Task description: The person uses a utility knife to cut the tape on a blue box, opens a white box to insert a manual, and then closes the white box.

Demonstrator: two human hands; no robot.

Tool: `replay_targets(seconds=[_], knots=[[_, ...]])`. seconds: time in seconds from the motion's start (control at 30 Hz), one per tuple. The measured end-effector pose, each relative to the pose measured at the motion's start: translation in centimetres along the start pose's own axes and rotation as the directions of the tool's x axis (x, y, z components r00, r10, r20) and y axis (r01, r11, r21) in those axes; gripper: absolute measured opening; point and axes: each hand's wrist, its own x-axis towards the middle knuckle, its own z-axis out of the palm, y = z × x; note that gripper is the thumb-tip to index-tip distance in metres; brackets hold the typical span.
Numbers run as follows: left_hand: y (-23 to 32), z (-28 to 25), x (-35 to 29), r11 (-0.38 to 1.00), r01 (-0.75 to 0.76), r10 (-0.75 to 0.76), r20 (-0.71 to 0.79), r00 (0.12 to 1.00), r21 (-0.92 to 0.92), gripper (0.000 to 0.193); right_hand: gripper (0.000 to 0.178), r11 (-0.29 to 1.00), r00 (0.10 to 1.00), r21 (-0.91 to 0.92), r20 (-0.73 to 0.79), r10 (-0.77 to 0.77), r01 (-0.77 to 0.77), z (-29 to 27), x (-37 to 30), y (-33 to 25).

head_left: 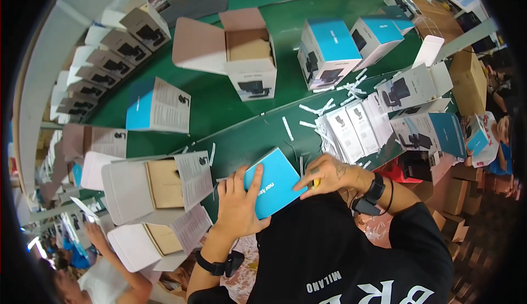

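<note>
A blue-topped carton with white lettering stands in front of my body at the table's near edge. My left hand grips it from the left, fingers laid over the far left edge and top. Close to its right edge is my right hand, its fingers curled around a small yellow object that is mostly hidden, so its kind does not show. A fingertip of that hand touches the carton's right side. Beyond my right hand lies a stack of white printed sleeves or leaflets.
Paper strips litter the green table. Open cartons stand at left, another open carton farther back, and closed blue-topped boxes at the far right. A row of boxes lines the far left. A co-worker's arm reaches in at lower left.
</note>
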Motion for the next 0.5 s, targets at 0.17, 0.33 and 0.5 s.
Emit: replay_targets(seconds=[0.17, 0.33, 0.5], knots=[[-0.5, 0.0, -0.7, 0.998, -0.048, 0.049, -0.043, 0.998, 0.033, 0.12, 0.028, 0.996, 0.992, -0.036, 0.095, 0.084, -0.081, -1.3, 1.3, -0.7], [-0.7, 1.0, -1.0, 0.997, -0.058, 0.053, -0.107, 0.993, -0.044, 0.112, 0.033, 0.997, 0.996, -0.073, 0.086, 0.025, -0.018, -0.7, 0.8, 0.0], [-0.5, 1.6, -1.0, 0.995, -0.081, 0.067, -0.208, 0.976, -0.06, 0.099, 0.039, 0.992, 0.995, -0.127, -0.097, 0.002, -0.014, 0.6, -0.9, 0.4]])
